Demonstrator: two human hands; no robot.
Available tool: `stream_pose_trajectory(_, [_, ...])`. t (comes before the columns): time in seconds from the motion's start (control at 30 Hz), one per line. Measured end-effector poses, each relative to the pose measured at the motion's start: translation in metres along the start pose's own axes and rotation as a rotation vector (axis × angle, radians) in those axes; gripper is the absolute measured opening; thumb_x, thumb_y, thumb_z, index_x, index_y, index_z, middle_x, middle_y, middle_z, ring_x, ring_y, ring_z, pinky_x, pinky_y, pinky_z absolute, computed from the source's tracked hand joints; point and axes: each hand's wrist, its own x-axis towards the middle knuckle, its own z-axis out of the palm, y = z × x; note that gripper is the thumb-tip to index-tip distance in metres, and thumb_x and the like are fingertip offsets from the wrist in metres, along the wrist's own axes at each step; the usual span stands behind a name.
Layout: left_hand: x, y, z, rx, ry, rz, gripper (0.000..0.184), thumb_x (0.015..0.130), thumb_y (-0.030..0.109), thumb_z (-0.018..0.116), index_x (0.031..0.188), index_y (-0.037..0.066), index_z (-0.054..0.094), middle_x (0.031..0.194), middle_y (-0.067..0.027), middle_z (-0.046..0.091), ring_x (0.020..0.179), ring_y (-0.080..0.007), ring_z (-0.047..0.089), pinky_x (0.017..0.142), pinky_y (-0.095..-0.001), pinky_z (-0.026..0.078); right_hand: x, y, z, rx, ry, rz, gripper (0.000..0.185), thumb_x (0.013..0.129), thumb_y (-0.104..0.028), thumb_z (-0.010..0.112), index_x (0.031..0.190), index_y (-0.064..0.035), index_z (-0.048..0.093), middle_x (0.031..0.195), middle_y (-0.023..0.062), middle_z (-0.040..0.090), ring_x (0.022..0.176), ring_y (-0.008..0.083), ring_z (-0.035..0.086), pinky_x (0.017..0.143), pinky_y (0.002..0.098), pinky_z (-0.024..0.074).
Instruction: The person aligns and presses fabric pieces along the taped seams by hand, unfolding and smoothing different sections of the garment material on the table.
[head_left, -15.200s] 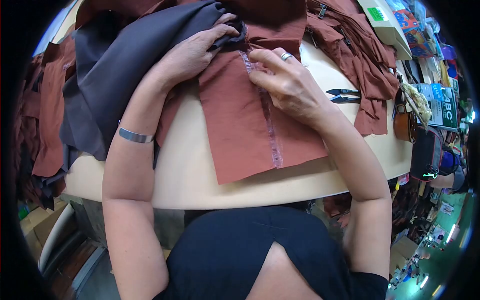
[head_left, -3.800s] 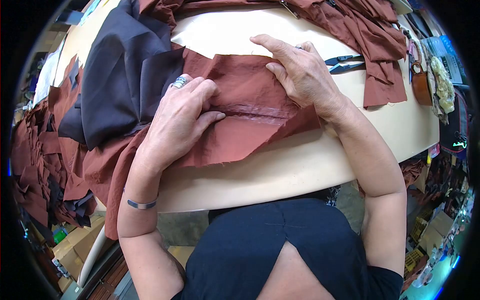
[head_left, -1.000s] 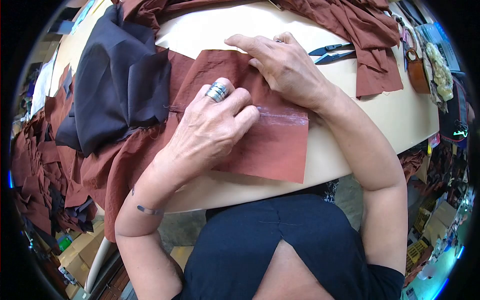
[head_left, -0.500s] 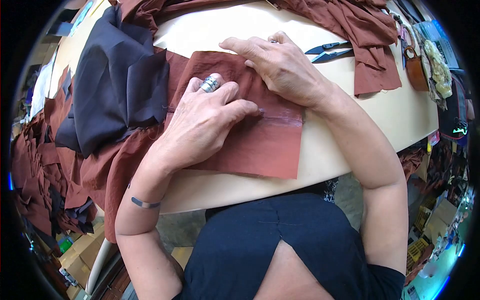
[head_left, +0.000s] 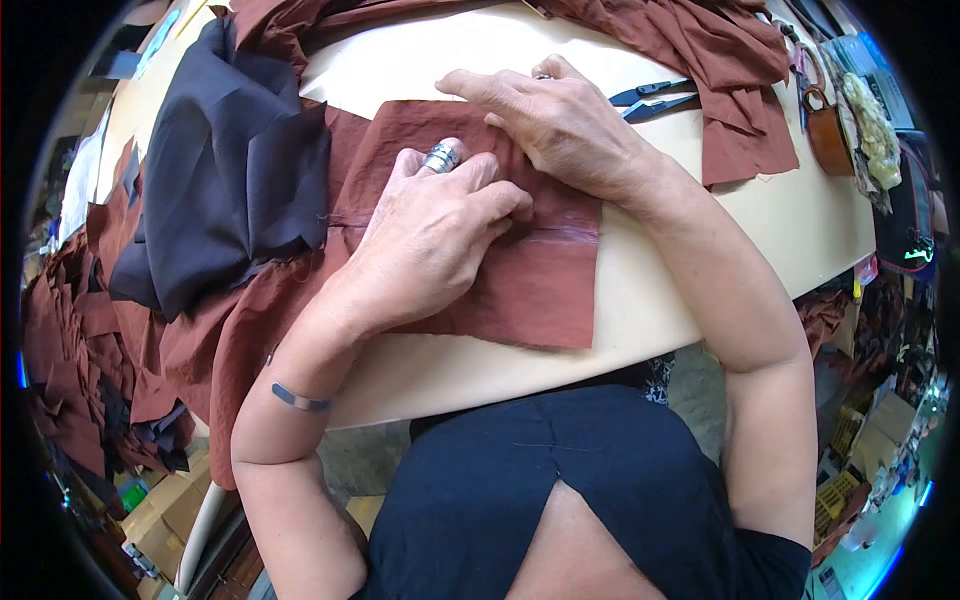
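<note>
A rust-brown cloth piece (head_left: 540, 290) lies on the pale table, with a shiny, frayed seam running sideways across it. My left hand (head_left: 440, 225), wearing wide rings, is on this cloth, its fingers curled in at the seam; the fingertips are partly hidden beneath the hand. Over the cloth's upper edge rests my right hand (head_left: 560, 130), index finger stretched out to the left and thumb apart from it. Dark cloth (head_left: 220, 180) is bunched left of my left hand, against more rust-brown fabric.
Black-bladed snips (head_left: 655, 100) lie open right of my right hand. More rust-brown cloth (head_left: 735, 60) with a zipper spreads along the table's far side. A brown cup-like container (head_left: 828, 140) stands at the right. Scraps (head_left: 85, 350) hang at the left, above cardboard boxes (head_left: 170, 510).
Since the earliest frame, the seam has turned from lengthwise to sideways and the dark cloth has shifted left. Over the last half second, my left fingers have curled in and the cloth has slid slightly left.
</note>
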Motion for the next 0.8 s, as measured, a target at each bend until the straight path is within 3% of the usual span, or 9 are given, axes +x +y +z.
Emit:
stream_pose_trajectory(0.07, [0.000, -0.002, -0.004, -0.019, -0.095, 0.008, 0.014, 0.082, 0.007, 0.055, 0.093, 0.010, 0.062, 0.090, -0.0074, 0.052, 0.086, -0.0253, 0.049, 0.076, -0.0372, 0.034, -0.001, 0.002, 0.005, 0.046, 0.051, -0.029, 0.040, 0.084, -0.017, 0.049, 0.124, -0.0156, 0.048, 0.089, 0.0039, 0.062, 0.081, 0.0214, 0.061, 0.079, 0.0344, 0.0408])
stream_pose_trajectory(0.2, [0.001, 0.004, -0.004, 0.017, -0.126, -0.014, 0.017, 0.082, 0.006, 0.054, 0.097, 0.011, 0.061, 0.091, -0.0079, 0.052, 0.087, -0.0252, 0.049, 0.076, -0.0387, 0.033, 0.000, -0.001, 0.002, 0.058, -0.005, -0.003, 0.041, 0.083, -0.018, 0.051, 0.124, -0.0154, 0.048, 0.091, 0.0047, 0.062, 0.083, 0.0217, 0.061, 0.081, 0.0343, 0.0411])
stream_pose_trajectory(0.33, [0.007, 0.017, 0.005, 0.049, 0.051, 0.028, 0.017, 0.083, 0.011, 0.056, 0.100, 0.012, 0.059, 0.088, -0.0071, 0.052, 0.089, -0.0250, 0.050, 0.076, -0.0387, 0.031, 0.001, 0.000, 0.002, 0.062, 0.006, 0.008, 0.042, 0.082, -0.019, 0.054, 0.124, -0.0165, 0.048, 0.093, 0.0057, 0.063, 0.085, 0.0219, 0.062, 0.081, 0.0354, 0.0422])
stream_pose_trajectory(0.43, [0.011, 0.016, 0.009, -0.033, -0.014, -0.026, 0.013, 0.084, 0.011, 0.056, 0.097, 0.013, 0.059, 0.087, -0.0065, 0.053, 0.090, -0.0255, 0.051, 0.076, -0.0391, 0.031, 0.001, -0.001, 0.000, 0.041, -0.003, 0.008, 0.042, 0.081, -0.019, 0.055, 0.123, -0.0176, 0.048, 0.092, 0.0060, 0.063, 0.085, 0.0222, 0.062, 0.081, 0.0358, 0.0430])
stream_pose_trajectory(0.73, [0.011, 0.017, 0.015, 0.173, -0.001, 0.110, 0.047, 0.079, 0.006, 0.050, 0.119, 0.030, 0.059, 0.091, -0.0065, 0.051, 0.089, -0.0243, 0.051, 0.076, -0.0403, 0.033, 0.002, -0.001, 0.000, 0.014, -0.022, -0.019, 0.042, 0.079, -0.020, 0.057, 0.121, -0.0180, 0.047, 0.090, 0.0052, 0.062, 0.083, 0.0219, 0.062, 0.079, 0.0347, 0.0442])
stream_pose_trajectory(0.8, [0.008, 0.017, 0.013, 0.219, 0.021, 0.137, 0.044, 0.080, 0.007, 0.050, 0.119, 0.027, 0.059, 0.092, -0.0060, 0.052, 0.090, -0.0239, 0.051, 0.077, -0.0393, 0.034, 0.002, -0.002, 0.000, 0.011, -0.024, -0.019, 0.044, 0.079, -0.020, 0.057, 0.121, -0.0179, 0.047, 0.090, 0.0046, 0.062, 0.082, 0.0215, 0.063, 0.079, 0.0345, 0.0443])
